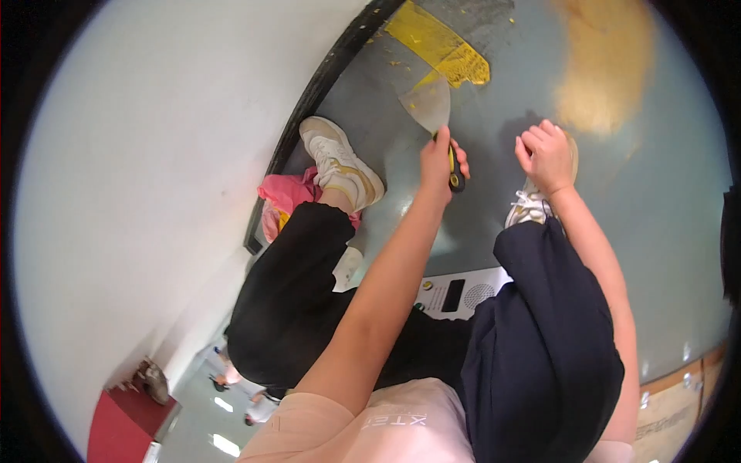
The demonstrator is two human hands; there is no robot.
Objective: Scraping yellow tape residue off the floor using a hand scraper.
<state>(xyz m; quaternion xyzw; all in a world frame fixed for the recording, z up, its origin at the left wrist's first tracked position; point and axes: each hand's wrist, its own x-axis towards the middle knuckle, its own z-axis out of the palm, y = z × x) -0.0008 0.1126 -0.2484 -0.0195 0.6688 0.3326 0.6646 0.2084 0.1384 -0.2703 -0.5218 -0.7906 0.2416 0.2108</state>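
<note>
My left hand [441, 165] grips the black and yellow handle of a scraper [431, 104] with a broad metal blade. The blade lies low over the grey floor, its far edge at the torn end of a yellow floor-marking strip [425, 37]. Small yellow scraps lie around the strip and on the blade. My right hand [545, 151] is loosely curled above the toe of my right shoe [532, 202]; nothing shows in it, though its palm is hidden.
A white wall with black skirting [318, 87] runs along the left. Pink cloth or plastic [289, 194] lies beside my left shoe [341, 162]. Behind my legs is a white panel with a speaker grille [477, 296]. A red object [124, 425] and distant people are at lower left.
</note>
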